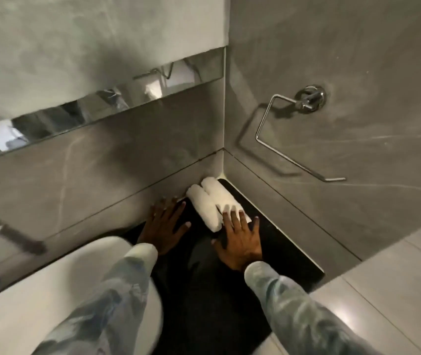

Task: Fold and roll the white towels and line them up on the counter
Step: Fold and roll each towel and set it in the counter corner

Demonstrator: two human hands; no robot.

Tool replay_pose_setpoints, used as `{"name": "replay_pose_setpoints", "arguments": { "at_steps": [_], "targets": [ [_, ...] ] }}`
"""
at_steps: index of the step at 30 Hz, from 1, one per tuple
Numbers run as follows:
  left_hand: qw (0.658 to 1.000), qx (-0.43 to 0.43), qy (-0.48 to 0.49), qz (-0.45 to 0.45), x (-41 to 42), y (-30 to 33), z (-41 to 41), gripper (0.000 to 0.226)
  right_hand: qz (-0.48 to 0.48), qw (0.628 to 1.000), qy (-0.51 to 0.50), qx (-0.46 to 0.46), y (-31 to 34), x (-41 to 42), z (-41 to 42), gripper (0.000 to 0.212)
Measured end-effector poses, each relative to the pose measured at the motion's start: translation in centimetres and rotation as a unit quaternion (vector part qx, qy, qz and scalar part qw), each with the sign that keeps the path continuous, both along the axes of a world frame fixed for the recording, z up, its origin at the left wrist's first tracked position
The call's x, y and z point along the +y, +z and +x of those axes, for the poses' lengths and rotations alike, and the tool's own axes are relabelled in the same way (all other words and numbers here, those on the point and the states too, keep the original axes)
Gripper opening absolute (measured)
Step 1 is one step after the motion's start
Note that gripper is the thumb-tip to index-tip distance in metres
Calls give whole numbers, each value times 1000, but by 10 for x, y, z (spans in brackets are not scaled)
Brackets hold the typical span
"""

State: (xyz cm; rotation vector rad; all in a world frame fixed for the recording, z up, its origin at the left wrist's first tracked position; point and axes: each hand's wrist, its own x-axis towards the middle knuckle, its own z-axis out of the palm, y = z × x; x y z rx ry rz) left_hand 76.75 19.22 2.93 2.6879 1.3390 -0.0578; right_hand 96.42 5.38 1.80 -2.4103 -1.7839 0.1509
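Two rolled towels point(210, 204) touching in counter point(289, 252) corner, right hand point(240, 238) fingertips on one; left hand point(164, 224) flat beside, both open

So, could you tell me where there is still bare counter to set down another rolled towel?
The black counter is bare to the right of the right hand, along the side wall, and near its front edge between the two sleeves. The back corner is crowded: two rolled towels lie side by side there, with the left hand flat beside them and the right hand's fingertips on them.
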Motion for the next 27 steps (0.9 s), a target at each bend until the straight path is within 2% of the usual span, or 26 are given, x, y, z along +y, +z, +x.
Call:
{"name": "replay_pose_setpoints", "arguments": {
  "at_steps": [5,10,13,18,23,27],
  "targets": [
    [996,18,85,10,-79,24,-73,80,-4,999,44,-18,33,-35,-44,91],
    [980,-15,198,8,-138,45,-176,70,11,992,129,-4,57,-50,-134,90],
    [964,9,265,13,-166,57,-253,79,23,982,190,7,63,-57,-208,90],
    [929,-15,369,-13,-213,53,-372,90,29,952,305,-19,62,-62,-329,91],
    [899,-21,436,-40,-255,23,-507,104,33,907,419,-12,52,-65,-475,87],
    [877,-16,477,-55,-269,-11,-632,101,23,887,461,34,31,-59,-609,87]
  ]
}}
